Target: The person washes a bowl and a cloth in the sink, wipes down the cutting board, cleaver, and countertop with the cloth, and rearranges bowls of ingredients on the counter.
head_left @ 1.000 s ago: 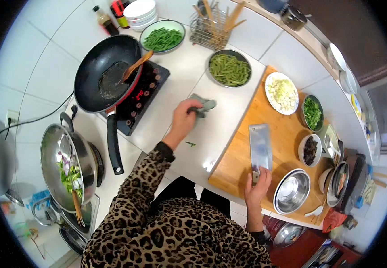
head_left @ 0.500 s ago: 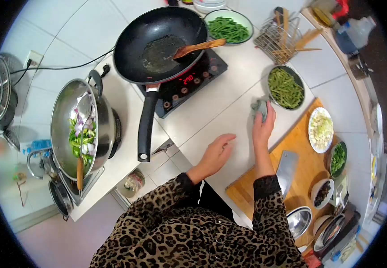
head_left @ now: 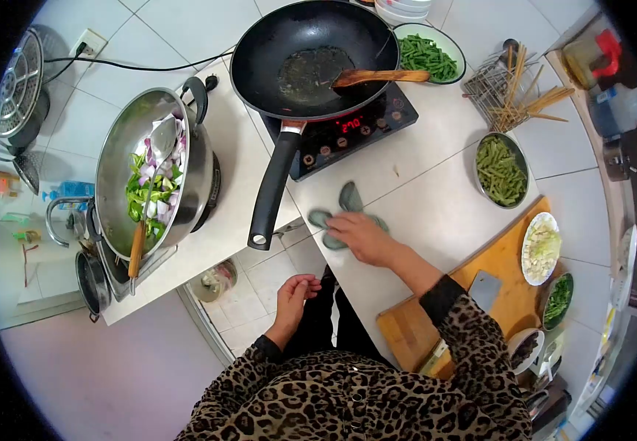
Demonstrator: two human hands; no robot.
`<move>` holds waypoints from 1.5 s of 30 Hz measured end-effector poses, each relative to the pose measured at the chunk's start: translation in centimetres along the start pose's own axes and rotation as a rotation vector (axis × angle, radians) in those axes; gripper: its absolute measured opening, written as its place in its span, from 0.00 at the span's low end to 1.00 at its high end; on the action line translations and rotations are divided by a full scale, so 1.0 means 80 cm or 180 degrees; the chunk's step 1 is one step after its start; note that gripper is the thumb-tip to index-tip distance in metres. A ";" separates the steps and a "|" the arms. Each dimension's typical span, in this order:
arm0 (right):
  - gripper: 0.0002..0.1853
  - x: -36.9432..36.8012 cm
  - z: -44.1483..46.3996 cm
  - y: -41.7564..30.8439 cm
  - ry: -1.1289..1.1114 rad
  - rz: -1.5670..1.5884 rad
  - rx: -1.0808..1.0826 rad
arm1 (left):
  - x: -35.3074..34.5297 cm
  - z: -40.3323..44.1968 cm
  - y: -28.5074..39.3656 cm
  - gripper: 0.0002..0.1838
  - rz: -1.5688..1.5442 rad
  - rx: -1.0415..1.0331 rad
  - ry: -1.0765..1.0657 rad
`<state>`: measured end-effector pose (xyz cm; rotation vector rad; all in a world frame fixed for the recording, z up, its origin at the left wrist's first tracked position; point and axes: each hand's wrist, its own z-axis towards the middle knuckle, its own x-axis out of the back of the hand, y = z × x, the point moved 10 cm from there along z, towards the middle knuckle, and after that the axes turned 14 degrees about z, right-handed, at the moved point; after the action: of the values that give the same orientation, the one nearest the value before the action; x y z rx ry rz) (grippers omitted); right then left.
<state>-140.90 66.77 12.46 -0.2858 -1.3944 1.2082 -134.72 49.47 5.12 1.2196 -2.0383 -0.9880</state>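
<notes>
My right hand presses on a crumpled grey-green cloth near the counter's front edge. Folds of the cloth spread out around the fingers, and the palm hides part of it. My left hand hangs in front of my body, past the counter edge, its fingers curled in with nothing seen in them. Close above the cloth, to the left, the black handle of a wok juts out over the counter. A wooden spatula rests in the wok, which has an oily film at its bottom.
The wok sits on an induction cooker with a lit red display. At left stands a steel pot of chopped onion and green pepper. A bowl of cut beans, a cutting board and a cleaver are at right.
My right hand has brought the cloth left, from beside the bowl of beans to the front counter edge. My left hand has drawn back off the counter, and its fingers have curled.
</notes>
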 end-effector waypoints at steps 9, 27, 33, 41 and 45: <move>0.20 0.192 -0.055 0.041 0.1687 0.1147 -0.0683 | -0.040 0.001 -0.034 0.13 -0.0029 0.0046 -0.0247; 0.28 0.061 -0.105 0.017 0.0963 -0.0612 -0.1036 | -0.091 0.042 -0.067 0.25 -0.2074 0.0438 -0.0003; 0.26 -0.044 -0.090 -0.060 0.1406 -0.0529 -0.1074 | -0.117 0.042 -0.066 0.22 -0.3212 0.0667 -0.0115; 0.22 -0.132 -0.067 -0.089 0.2165 0.1128 -0.1525 | -0.087 0.018 -0.079 0.17 -0.4030 0.0146 -0.0909; 0.24 -0.118 -0.094 -0.068 0.3339 0.2961 -0.1972 | -0.043 0.014 -0.115 0.18 -0.3443 0.1192 -0.0309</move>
<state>-129.57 60.81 9.26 -1.8580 -0.6006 0.9810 -129.60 50.04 -3.31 2.6418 -1.5898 -1.1148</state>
